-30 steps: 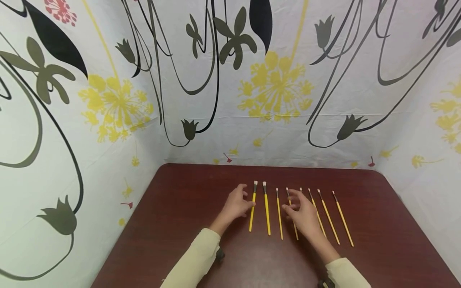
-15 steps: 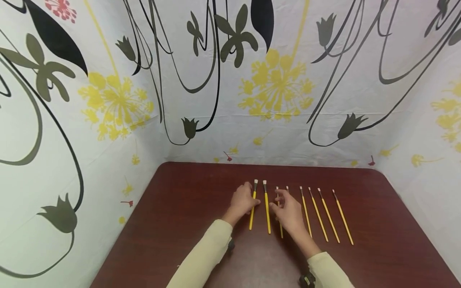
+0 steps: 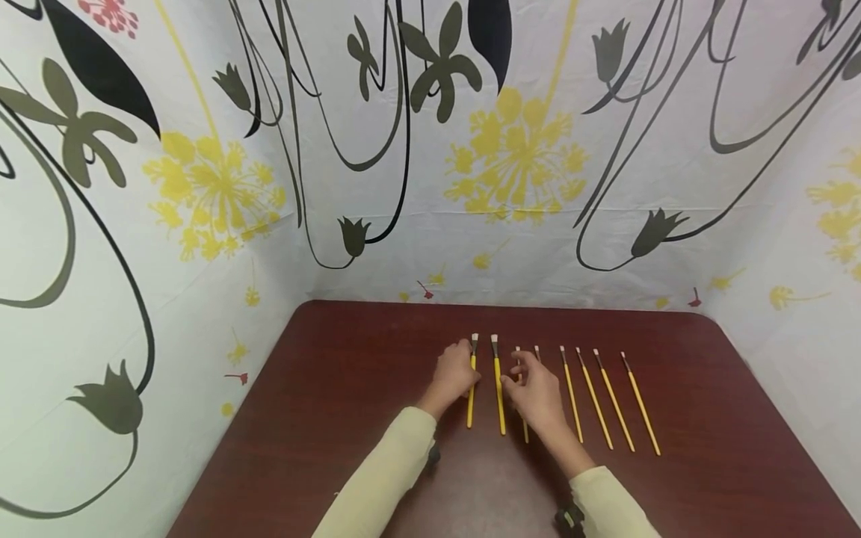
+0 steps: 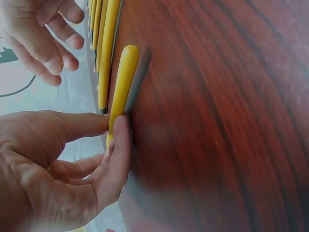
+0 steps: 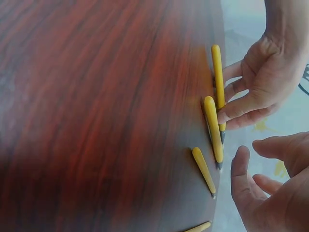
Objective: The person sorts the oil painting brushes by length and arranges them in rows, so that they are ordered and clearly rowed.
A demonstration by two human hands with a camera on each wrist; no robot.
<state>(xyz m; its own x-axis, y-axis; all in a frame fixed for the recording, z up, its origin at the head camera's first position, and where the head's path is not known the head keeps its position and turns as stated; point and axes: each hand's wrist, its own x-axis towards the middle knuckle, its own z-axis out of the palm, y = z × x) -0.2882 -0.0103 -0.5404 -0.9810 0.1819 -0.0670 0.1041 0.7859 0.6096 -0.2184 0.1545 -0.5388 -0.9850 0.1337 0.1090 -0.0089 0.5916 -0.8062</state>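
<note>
My left hand (image 3: 451, 378) pinches the yellow handle of the leftmost paintbrush (image 3: 470, 409) between thumb and fingers. In the left wrist view that paintbrush (image 4: 125, 72) rises at a slant, its lower end hidden by the fingers. A second wide paintbrush (image 3: 499, 392), white-tipped, lies just to its right. Over the third paintbrush (image 3: 525, 432) hovers my right hand (image 3: 542, 396), thumb and fingers apart and holding nothing. The right wrist view also shows a gap between the right hand (image 5: 273, 188) and the paintbrushes.
Several thinner yellow paintbrushes, among them the rightmost one (image 3: 642, 409), lie in a row to the right on the dark red wooden table (image 3: 323, 403). A floral-patterned cloth (image 3: 430, 187) stands around the table's back and sides.
My left hand has moved right onto the leftmost paintbrush and taken hold of it; its tip has shifted slightly left. My right hand has moved left, uncovering brushes on the right.
</note>
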